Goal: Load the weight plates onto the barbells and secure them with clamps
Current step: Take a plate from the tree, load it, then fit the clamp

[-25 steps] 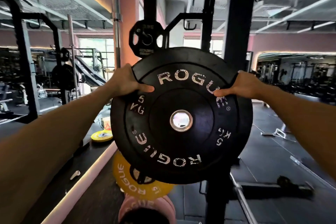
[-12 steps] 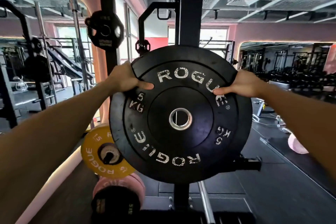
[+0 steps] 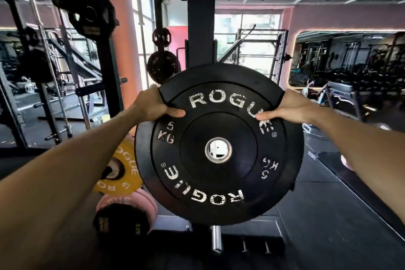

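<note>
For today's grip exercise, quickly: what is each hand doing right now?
Left hand: closed on the upper left rim of the black plate.
Right hand: closed on its upper right rim.

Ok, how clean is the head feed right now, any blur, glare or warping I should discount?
Head view: the black plate and both hands, left hand and right hand, are sharp; wide-angle warping stretches the forearms; the windows are blown out; the plates on the rack top left look smeared.
</note>
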